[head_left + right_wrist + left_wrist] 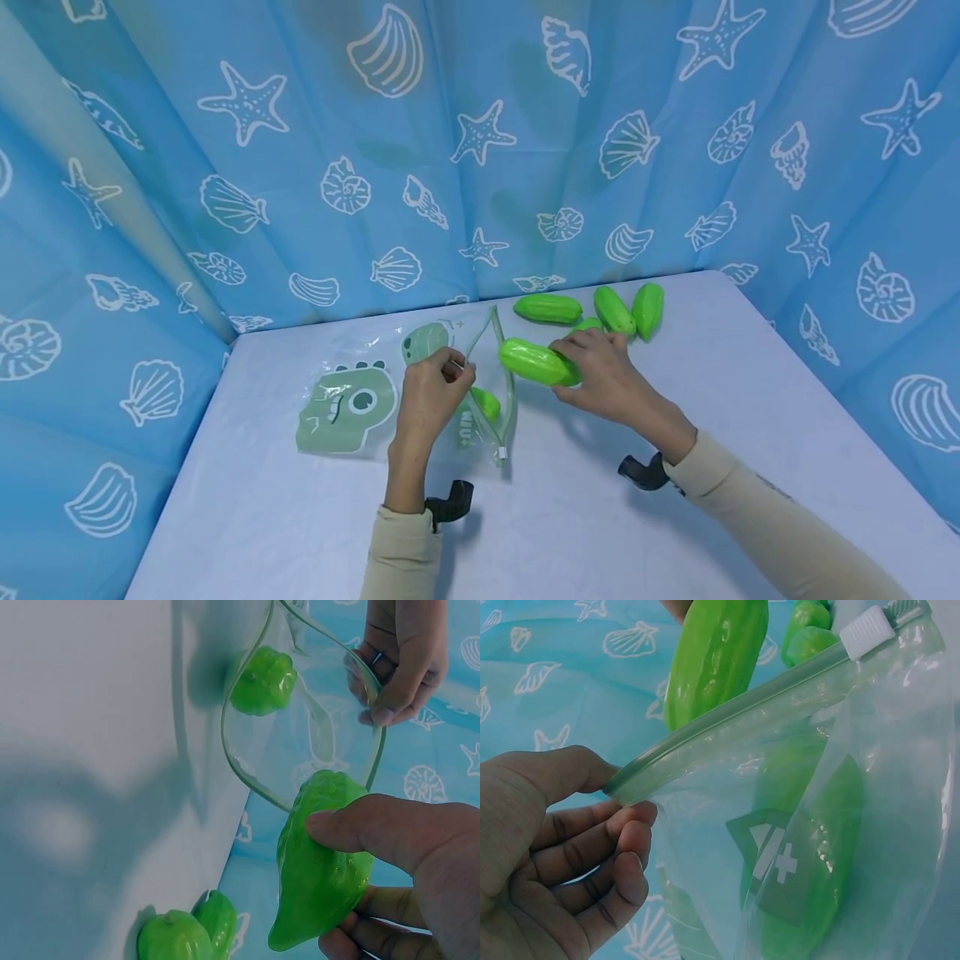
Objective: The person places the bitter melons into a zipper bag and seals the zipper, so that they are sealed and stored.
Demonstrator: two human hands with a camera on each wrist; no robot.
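My left hand pinches the rim of a clear zip bag printed with a green dinosaur, its mouth spread apart and facing right. Inside lies one bright green bitter melon, seen through the plastic in the left wrist view. My right hand grips a second bitter melon by one end, thumb on one side and fingers on the other. The free end of this melon points left, at the bag's opening. A white slider sits at one end of the bag's zip.
Several more bitter melons lie at the back of the white table, among them one on its side and a pair to the right. A blue curtain with shell prints hangs behind and at both sides.
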